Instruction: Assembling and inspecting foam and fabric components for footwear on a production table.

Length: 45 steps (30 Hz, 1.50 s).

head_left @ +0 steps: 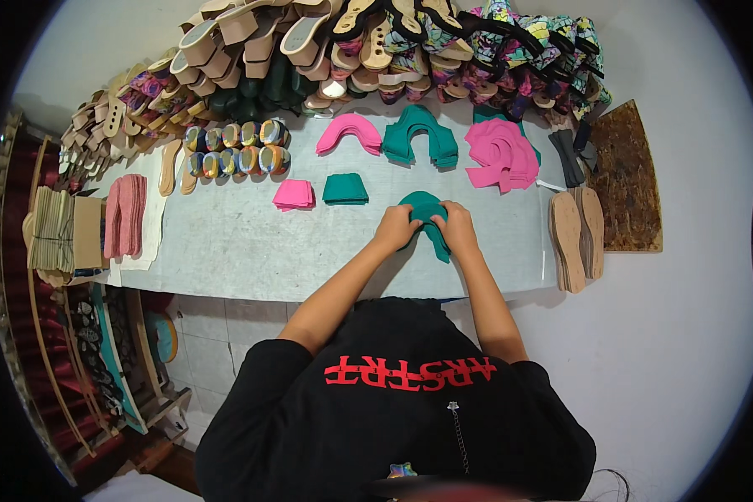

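Near the front edge of the table, I hold a curved green fabric piece [424, 201], perhaps a small stack, with both hands. My left hand [398, 227] grips its left side and my right hand [455, 226] its right side, thumbs turned inward. One green end hangs down between my forearms. Just beyond lie a stack of green U-shaped pieces [398, 144], a stack of pink arched pieces [348, 130] and a fanned heap of pink pieces [502, 155]. To the left sit a small pink stack [294, 195] and a small green stack [345, 189].
Many sandals and soles [301, 50] are piled along the back. Two rows of small colourful rolled items [237, 149] stand left of centre. Pink strips [126, 216] and tied bundles [53, 230] lie far left. Tan insoles [567, 238] and a brown board [627, 184] lie right.
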Each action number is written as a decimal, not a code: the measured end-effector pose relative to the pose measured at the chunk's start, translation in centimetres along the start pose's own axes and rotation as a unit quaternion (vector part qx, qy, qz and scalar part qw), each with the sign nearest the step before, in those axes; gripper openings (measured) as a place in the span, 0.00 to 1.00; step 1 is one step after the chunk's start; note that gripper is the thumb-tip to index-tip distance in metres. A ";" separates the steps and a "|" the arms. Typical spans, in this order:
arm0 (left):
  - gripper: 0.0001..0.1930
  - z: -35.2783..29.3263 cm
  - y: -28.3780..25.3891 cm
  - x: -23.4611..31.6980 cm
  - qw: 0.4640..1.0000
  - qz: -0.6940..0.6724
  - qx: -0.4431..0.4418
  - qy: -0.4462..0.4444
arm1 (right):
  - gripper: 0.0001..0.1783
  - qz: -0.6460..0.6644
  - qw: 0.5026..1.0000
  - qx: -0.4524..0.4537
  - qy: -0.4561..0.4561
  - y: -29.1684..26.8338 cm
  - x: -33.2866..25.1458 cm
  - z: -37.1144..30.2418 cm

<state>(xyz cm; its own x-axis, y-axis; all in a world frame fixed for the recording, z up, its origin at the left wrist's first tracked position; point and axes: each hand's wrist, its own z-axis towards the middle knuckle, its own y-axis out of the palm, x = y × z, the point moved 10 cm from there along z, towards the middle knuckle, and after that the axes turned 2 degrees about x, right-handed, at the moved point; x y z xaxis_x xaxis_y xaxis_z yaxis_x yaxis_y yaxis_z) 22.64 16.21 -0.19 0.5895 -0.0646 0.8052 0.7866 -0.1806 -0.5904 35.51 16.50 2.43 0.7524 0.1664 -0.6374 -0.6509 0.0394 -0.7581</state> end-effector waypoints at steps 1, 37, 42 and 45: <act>0.11 0.1 0.4 -0.2 1.000 0.015 0.001 -0.015 | 0.17 -0.001 1.000 0.000 0.000 0.2 0.2 0.0; 0.11 -0.9 1.7 -2.0 0.994 -0.079 -0.079 -0.014 | 0.15 0.024 0.991 -0.090 0.092 1.7 0.1 -2.9; 0.10 -0.9 0.5 -0.2 0.998 0.055 0.008 0.008 | 0.20 -0.037 0.993 -0.044 0.101 1.7 1.1 -2.6; 0.11 -1.2 0.5 0.0 0.998 0.067 -0.002 -0.005 | 0.21 -0.030 0.994 -0.014 0.101 0.9 -0.2 -2.7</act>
<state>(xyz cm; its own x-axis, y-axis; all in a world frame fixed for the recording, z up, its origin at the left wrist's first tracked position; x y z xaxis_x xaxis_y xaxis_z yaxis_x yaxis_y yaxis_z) 22.80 14.93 -0.40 0.6908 -0.0792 0.7186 0.6999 -0.1758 -0.6922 35.03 13.81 1.46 0.7965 -0.0365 -0.6035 -0.6034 0.0149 -0.7973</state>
